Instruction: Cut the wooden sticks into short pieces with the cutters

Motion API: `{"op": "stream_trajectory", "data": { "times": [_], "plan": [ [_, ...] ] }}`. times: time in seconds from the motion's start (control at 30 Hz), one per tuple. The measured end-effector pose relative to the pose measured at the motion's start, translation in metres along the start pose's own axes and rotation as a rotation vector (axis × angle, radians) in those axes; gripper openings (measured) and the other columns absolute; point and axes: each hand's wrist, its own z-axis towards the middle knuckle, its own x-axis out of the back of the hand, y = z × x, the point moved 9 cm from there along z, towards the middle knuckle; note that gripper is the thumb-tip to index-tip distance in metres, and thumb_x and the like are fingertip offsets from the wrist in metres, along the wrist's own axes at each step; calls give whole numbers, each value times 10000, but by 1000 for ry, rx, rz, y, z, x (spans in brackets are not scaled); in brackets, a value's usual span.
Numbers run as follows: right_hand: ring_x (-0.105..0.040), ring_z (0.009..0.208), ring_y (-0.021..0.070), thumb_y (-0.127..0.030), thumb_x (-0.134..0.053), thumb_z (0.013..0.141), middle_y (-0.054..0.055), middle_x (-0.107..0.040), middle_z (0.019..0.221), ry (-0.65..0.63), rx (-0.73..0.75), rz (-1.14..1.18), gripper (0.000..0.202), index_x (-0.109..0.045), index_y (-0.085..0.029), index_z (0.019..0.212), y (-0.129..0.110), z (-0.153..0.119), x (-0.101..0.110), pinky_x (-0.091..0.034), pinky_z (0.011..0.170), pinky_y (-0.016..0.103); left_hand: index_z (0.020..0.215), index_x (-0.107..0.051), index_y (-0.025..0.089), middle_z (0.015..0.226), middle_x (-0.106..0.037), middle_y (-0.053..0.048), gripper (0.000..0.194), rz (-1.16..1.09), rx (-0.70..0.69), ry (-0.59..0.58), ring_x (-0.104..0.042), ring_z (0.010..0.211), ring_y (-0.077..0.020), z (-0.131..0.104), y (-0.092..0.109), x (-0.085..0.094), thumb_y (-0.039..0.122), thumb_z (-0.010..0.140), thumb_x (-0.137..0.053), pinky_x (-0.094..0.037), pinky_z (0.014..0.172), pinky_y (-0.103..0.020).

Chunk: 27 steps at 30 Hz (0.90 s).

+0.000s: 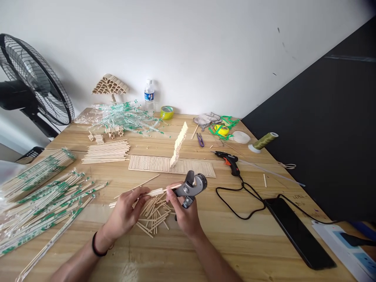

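My left hand (127, 209) is closed round a few wooden chopsticks (155, 192), which point right toward the other hand. My right hand (188, 219) grips a grey pipe cutter (195, 187) with a curved jaw, its handles mostly hidden by the palm. The right thumb and fingers also touch the right ends of the chopsticks. Below both hands lies a loose pile of short cut stick pieces (154, 215). Just beyond them rests a flat strip of sticks set side by side (147, 163), with a stick-built panel (179, 145) standing on it.
Wrapped chopsticks (44, 211) lie at left, near a row of bare chopsticks (105, 152). Behind are empty wrappers (123, 117), a water bottle (149, 96) and tape (167, 112). At right are a glue gun (229, 160) with its cord, a phone (299, 231) and thread (264, 141).
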Motion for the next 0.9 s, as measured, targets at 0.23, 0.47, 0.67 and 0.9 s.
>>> {"op": "stream_trajectory", "data": {
  "times": [0.23,0.47,0.67,0.9],
  "plan": [
    [-654,1082,285,-80,-591,803,100,-702,1158,-224,298,-413,429,-573,-228,1205,-21,13,-1,-523,963,436,1028,-661,186,756,-721,0,180,-102,163,79,-612,590,-112,1,-14,10,331,1040,-555,-480,553,-194],
    [-619,1150,301,34,-641,702,100,-681,1192,-397,217,-718,566,-579,-230,1199,-15,21,-4,-516,1022,474,959,-627,175,769,-700,-28,254,-73,276,221,-625,620,-126,-3,-30,23,416,1017,-570,-486,552,-207],
    [-616,1126,304,32,-614,708,111,-679,1167,-279,287,-688,543,-570,-206,1194,-6,18,3,-507,1009,475,953,-619,173,728,-671,-17,200,-71,220,197,-629,601,-118,-5,-17,17,359,1012,-575,-542,578,-202],
    [-603,1094,316,-17,-587,703,119,-663,1158,-193,386,-629,555,-539,-213,1220,-19,5,-5,-499,974,475,962,-637,179,721,-665,-3,124,-61,132,132,-576,535,-87,-9,0,6,284,1005,-587,-481,493,-158]
  ]
}}
